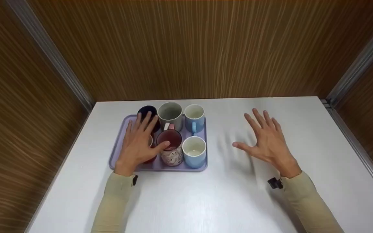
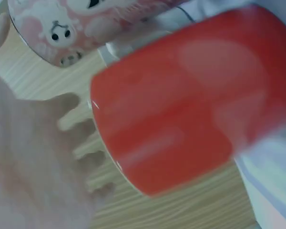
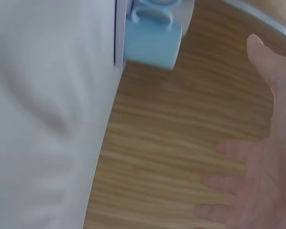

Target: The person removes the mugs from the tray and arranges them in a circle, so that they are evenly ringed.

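"Are the two hands grasping anything?"

"Nothing at all. Left hand point(image 1: 136, 145) and right hand point(image 1: 269, 142) both have their fingers spread wide, thumbs well out. The left is over the mugs, its thumb crossing above the rim of a patterned one; whether it brushes any of them I cannot tell. The right is above bare tabletop, well apart from them."

"And around them, biggest first?"

"Brown wood-grain panel point(image 1: 206, 48) behind, then a white table point(image 1: 189, 200). On its left half lies a purple tray point(image 1: 114, 150) with rounded corners, carrying six mugs in two rows of three."

"How do the mugs look?"

"Widest is the grey mug point(image 1: 170, 113), middle of the back row. In front of it stands the patterned mug point(image 1: 172, 158), dark red inside, with pale cartoon faces on pink. Left of that, mostly under the hand, is a glossy red mug point(image 2: 181, 105), blurred in the left wrist view. Behind it, partly covered by fingers, is a dark mug point(image 1: 146, 110). Rear blue mug point(image 1: 189, 124) and front blue mug point(image 1: 194, 160) fill the right end, both whitish inside; the rear one's handle points towards the person."
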The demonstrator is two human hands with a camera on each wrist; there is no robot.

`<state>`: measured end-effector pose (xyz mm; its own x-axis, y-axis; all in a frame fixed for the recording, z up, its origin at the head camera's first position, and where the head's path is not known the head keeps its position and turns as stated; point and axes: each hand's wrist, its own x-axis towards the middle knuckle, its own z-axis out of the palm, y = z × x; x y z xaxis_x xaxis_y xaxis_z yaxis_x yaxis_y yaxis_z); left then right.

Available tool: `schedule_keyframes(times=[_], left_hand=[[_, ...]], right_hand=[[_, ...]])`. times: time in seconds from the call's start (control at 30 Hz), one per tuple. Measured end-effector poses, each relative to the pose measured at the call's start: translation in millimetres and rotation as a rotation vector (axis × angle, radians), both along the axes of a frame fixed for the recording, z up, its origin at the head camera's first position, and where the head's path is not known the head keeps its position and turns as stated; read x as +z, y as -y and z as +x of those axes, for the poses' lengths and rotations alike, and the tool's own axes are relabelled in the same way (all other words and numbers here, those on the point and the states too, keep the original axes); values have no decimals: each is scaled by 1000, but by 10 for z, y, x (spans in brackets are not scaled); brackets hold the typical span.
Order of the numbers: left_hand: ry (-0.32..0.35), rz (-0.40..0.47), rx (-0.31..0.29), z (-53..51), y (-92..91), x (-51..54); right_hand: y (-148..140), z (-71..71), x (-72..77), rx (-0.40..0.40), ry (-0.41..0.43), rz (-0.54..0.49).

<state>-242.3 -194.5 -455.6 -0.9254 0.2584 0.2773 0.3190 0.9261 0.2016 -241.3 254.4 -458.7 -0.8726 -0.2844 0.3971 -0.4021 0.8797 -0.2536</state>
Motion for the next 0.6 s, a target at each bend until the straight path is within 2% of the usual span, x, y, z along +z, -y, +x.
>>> schedule_keyframes(times=[0.1,0.3,0.6], left_hand=[[-17,22,-6,33,128,-1],[-2,59,-11,109,391,-55],[8,103,8,225,849,-227]], right_hand=[[117,21,-19,39,-14,-14],[360,94,-56,117,50,-94],[724,148,-146,239,156,-170]])
